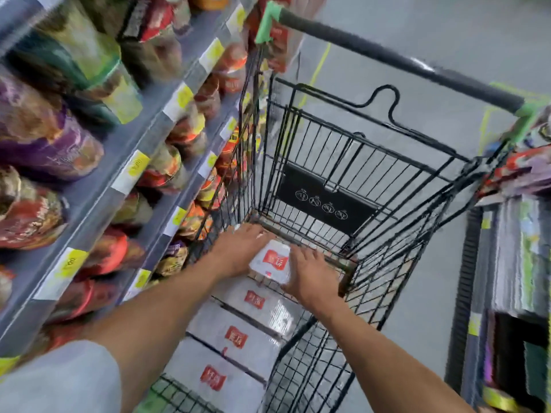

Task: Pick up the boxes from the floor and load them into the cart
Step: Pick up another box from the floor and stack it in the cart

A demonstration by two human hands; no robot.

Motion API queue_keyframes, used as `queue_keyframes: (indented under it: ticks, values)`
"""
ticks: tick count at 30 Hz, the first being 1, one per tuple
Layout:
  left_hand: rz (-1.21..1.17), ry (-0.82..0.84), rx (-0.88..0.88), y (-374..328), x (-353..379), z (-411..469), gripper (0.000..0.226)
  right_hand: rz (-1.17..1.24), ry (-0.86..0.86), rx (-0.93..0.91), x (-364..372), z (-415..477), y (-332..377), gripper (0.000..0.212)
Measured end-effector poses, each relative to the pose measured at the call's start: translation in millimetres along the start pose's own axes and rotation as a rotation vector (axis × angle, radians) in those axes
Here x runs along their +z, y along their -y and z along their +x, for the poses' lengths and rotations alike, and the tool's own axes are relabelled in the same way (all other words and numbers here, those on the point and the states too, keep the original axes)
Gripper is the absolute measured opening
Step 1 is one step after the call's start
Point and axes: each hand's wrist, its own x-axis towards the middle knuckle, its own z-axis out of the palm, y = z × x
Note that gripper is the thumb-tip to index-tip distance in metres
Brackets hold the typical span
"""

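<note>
- Right now both arms reach down into the cart [351, 162], a black wire one with a dark handle [396, 59] capped in green.
- Left hand [238, 248] and right hand [310, 271] lie flat, fingers spread, against either side of a white box [269, 260] with a red label, pressing it between them at the cart's far end.
- Three more boxes [235, 336] lie in a row behind it on the cart floor.
- Shelves [125, 174] of bright packets with yellow price tags crowd the cart's left side, touching or nearly so; I cannot tell which.
- Another rack [512, 263] stands close on the right.
- Grey floor [432, 31] lies beyond.
</note>
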Motion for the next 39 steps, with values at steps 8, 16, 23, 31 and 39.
queue_keyframes:
  ticks: [8, 16, 23, 31, 39]
  values:
    - [0.024, 0.137, 0.017, 19.4, 55.6, 19.0, 0.077, 0.028, 0.128, -0.035, 61.9, 28.6, -6.6, 0.091]
    - [-0.007, 0.289, -0.031, 21.7, 84.9, 34.5, 0.067, 0.077, 0.241, -0.016, 84.4, 42.2, -8.5, 0.091]
    - [-0.046, 0.375, -0.041, 31.1, 118.6, 25.4, 0.085, 0.052, 0.334, -0.03, 103.2, 42.9, -4.4, 0.098]
    - [0.026, 0.376, -0.105, 24.7, 119.0, 10.8, 0.086, 0.083, 0.355, -0.008, 108.1, 36.7, 5.2, 0.107]
    - [0.065, 0.359, -0.16, 13.4, 103.7, -5.8, 0.093, 0.01, 0.319, -0.096, 88.2, 27.9, 3.8, 0.107]
